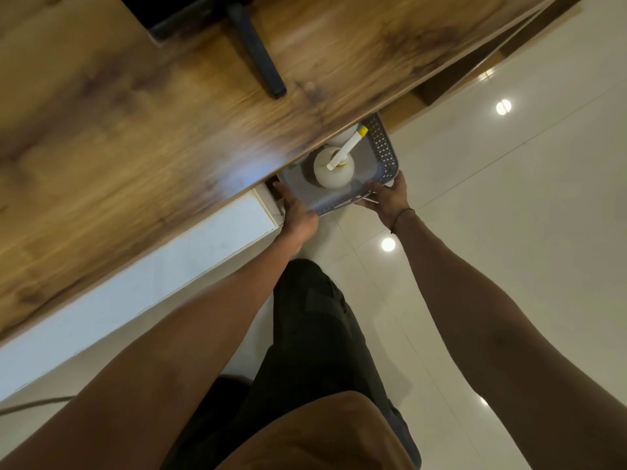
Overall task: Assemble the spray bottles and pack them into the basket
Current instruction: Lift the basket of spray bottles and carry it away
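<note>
Fingers (281,189) of the left hand (298,215) curl over the near left rim of the basket (383,147), grasping it, while the right hand (386,198) grips the near right corner, thumb on the rim and the other fingers tucked under the edge where they cannot be seen clearly. Both arms reach straight forward and down from the person's body, the left forearm running close along the counter's white side panel (152,266), the right forearm out over the glossy tiled floor (509,198) with a dark band (402,218) at the wrist. The grey basket, with a perforated far wall, sits low beside the floor, half hidden under the edge of the wooden counter (169,130). Inside it stands a white spray bottle (334,167), seen from above, its white nozzle with a yellow tip pointing toward the far right wall; a second white bottle (341,137) just behind it is mostly hidden by the counter edge. On the counter rests a dark stand foot (258,49). The person's dark trouser leg (315,317) shows between the arms.
</note>
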